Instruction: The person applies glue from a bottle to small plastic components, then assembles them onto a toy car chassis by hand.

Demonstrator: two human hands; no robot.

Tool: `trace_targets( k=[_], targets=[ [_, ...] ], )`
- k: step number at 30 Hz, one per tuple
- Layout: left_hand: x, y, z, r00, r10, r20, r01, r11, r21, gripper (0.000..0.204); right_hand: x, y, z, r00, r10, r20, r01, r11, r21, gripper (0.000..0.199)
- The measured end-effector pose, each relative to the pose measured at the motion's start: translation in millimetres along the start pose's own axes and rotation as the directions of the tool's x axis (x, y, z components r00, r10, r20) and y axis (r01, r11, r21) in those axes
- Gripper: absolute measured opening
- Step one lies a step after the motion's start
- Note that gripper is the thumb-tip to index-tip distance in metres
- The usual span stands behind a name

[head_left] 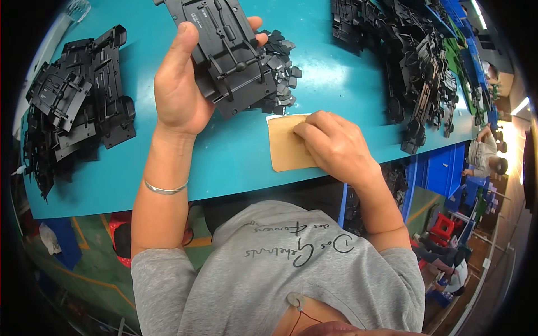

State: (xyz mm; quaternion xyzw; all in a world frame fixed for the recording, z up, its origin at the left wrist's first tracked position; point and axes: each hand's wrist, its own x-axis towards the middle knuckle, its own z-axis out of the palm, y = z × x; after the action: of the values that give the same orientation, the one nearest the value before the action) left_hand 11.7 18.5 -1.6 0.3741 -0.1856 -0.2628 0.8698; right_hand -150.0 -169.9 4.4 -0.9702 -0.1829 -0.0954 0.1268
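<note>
My left hand (182, 84) is closed around a flat black plastic moulded part (227, 50) with raised rods and ridges, held tilted above the table. Its thumb lies along one long edge, and fingertips show past the opposite edge. My right hand (338, 145) rests at the right side of a tan square paper sheet (286, 147), which lies near the table's front edge. The fingers there are curled and pinched together against the sheet; whatever is between their tips is hidden. Beyond the held part lies a heap of small black pieces (283, 70).
On the left of the teal table (235, 176) stands a pile of similar black plastic parts (84, 98). More black parts (412, 73) are heaped along the right. Blue bins (440, 171) stand beyond the table's right front edge. Other people sit farther right.
</note>
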Motion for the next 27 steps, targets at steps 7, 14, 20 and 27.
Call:
trace_targets(
  k=[7,14,20,27],
  targets=[
    [3,-1,3,1.000,-0.017,-0.002,0.016,0.997,-0.074,0.065,-5,4,4,0.984,0.136,-0.114,-0.117,0.980,0.159,0.008],
    [-1,-4,5,0.994,-0.107,0.031,0.111,0.963,-0.244,0.063,-3,6,-13,0.708,0.648,0.280,-0.409,0.053,0.911,0.009],
    [-3,-12,4,0.988,-0.135,0.078,0.152,0.940,-0.307,0.061,-6,17,-8,0.701,0.541,0.465,-0.266,-0.407,0.874,0.014],
    [-4,-11,4,0.988,-0.145,0.062,0.157,0.932,-0.327,0.062,-5,19,-6,0.718,0.533,0.447,-0.288,-0.357,0.889,0.013]
  ],
)
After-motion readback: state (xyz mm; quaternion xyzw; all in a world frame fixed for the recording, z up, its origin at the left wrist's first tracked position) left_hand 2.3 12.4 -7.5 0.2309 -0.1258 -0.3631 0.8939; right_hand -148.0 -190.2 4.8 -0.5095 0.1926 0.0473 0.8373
